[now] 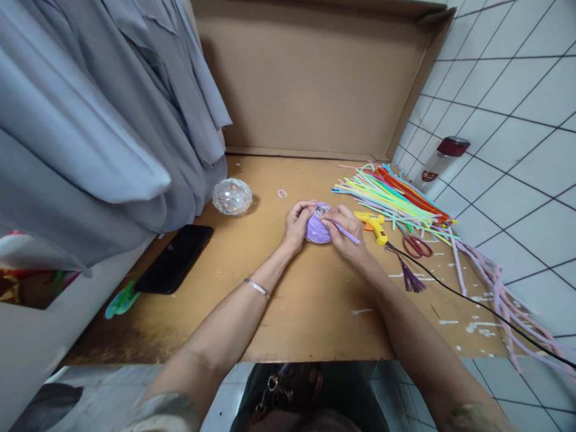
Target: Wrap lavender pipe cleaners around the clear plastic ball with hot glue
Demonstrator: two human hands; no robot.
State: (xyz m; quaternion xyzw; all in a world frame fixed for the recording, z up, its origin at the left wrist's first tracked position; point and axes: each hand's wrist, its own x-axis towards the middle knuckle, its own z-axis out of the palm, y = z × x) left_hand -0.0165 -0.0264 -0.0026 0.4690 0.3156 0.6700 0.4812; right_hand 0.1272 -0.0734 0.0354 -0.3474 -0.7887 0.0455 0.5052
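A round purple piece point(318, 231), its surface ringed with coiled strands, sits between both hands at the middle of the table. Its top shows a small clear or pale opening. My left hand point(298, 224) is closed on its left side, fingers curled against the rim. On the right, my right hand point(343, 229) pinches a purple strand point(348, 233) against the top of the piece, and the strand's loose end sticks out to the right below the fingers.
Table point(293, 318): clear faceted bowl point(232, 196), black phone point(175, 259), yellow glue gun point(374, 225) with black cord, red-handled scissors point(417, 246), purple tassel point(411, 276), colourful pipe cleaners point(394, 195), clear bottle point(438, 165). Cardboard point(308, 77) stands behind; grey cloth point(106, 119) hangs left.
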